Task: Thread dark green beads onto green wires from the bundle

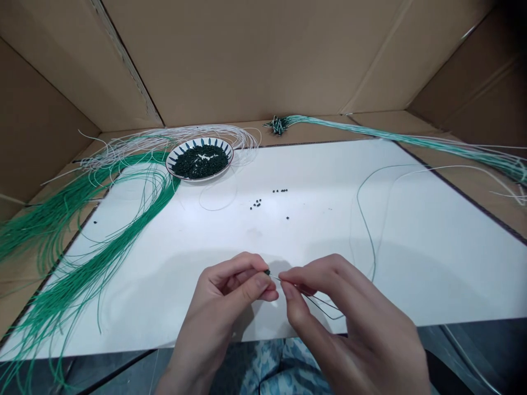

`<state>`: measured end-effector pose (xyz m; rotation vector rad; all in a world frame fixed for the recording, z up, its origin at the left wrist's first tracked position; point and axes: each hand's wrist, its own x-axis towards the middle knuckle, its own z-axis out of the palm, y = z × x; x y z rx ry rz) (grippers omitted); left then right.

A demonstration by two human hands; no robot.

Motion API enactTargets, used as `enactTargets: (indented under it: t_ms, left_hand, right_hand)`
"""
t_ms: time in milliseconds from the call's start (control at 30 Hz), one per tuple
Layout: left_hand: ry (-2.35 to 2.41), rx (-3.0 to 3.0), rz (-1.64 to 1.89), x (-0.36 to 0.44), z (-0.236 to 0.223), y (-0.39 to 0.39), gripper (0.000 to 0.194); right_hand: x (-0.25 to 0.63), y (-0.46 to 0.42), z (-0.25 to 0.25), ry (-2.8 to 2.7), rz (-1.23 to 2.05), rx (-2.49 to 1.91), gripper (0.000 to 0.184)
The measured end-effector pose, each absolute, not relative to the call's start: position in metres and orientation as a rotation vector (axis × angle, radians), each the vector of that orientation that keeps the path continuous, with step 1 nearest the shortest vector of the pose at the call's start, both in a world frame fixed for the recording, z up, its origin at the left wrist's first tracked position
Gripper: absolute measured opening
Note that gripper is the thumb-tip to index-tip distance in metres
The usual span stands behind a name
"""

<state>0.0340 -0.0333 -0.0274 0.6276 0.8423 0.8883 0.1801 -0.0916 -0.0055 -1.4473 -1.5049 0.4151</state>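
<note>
My left hand (pixel 230 296) pinches a tiny dark green bead (pixel 267 271) between thumb and forefinger, low in the middle of the view. My right hand (pixel 341 312) pinches the ends of thin wires (pixel 366 219), one green and one white, and their tips meet the bead. Both wires curve up and to the right across the white board (pixel 313 247). A small patterned dish (pixel 200 159) full of the same dark green beads sits at the back left. Several loose beads (pixel 280 191) lie scattered on the board in front of the dish.
A thick bundle of green wires (pixel 78 263) sprawls over the left side, with white wires (pixel 164 136) looped behind the dish. Another bundle with beaded ends (pixel 370 130) stretches along the back right. Cardboard walls (pixel 263 60) enclose the board on three sides.
</note>
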Motion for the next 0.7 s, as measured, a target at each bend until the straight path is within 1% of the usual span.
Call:
enactTargets:
  t_ms: [400, 700]
  left_hand:
    - [0.833, 0.686, 0.882, 0.0315, -0.0217, -0.0356, 0.012]
    - [0.81, 0.708, 0.875, 0.032, -0.0214, -0.0362, 0.013]
  right_hand:
    - [0.1796, -0.092, -0.0059, -1.514, 0.382, -1.445, 0.016]
    - [0.1782, -0.0914, -0.0045, -1.485, 0.435, -1.43, 0.016]
